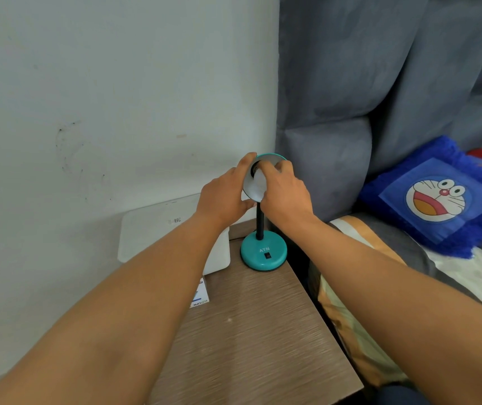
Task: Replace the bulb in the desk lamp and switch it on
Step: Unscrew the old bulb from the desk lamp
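Here the left hand (224,197) clasps the lamp shade (252,187) at nine o'clock to steady it, while the right hand (285,192), at three o'clock, closes its fingers on the bulb (258,180), probably twisting.

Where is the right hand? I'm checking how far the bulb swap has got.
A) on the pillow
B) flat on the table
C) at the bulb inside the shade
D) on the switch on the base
C: the right hand has its fingers on the white bulb inside the shade, while the left hand steadies the shade's rim; the switch on the base is untouched.
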